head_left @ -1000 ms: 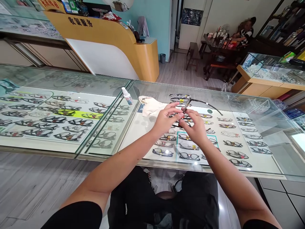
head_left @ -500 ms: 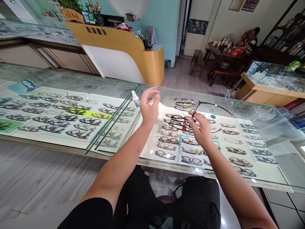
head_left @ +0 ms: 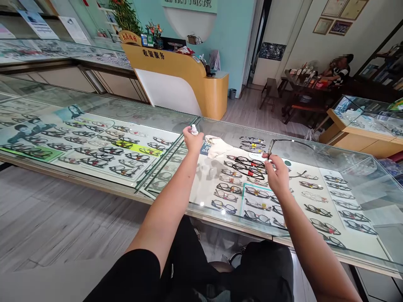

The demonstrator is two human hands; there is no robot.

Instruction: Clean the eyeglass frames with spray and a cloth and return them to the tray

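My left hand (head_left: pixel 193 142) is closed around a small white spray bottle (head_left: pixel 194 129) at the back of the glass counter. Only the bottle's top shows above the fingers. In my right hand (head_left: pixel 277 174), the thumb and fingers pinch a pair of eyeglasses (head_left: pixel 270 147) above the glass, with a dark temple stretching away to the right. A pale cleaning cloth (head_left: pixel 219 148) lies crumpled between the two hands. Just left of my right hand are dark-framed eyeglasses (head_left: pixel 248 168) with a red tag.
Rows of spectacle frames fill the display case (head_left: pixel 229 214) beneath the glass, and another case (head_left: pixel 103 144) adjoins on the left. Beyond stand a wooden cashier desk (head_left: pixel 217 94) and a bench (head_left: pixel 272 92). A person (head_left: pixel 338 71) sits at a table at the far right.
My left hand has closed on the spray bottle, which stood beside it before. My right hand still holds the eyeglasses. The view has shifted, bringing the cloth into clearer sight.
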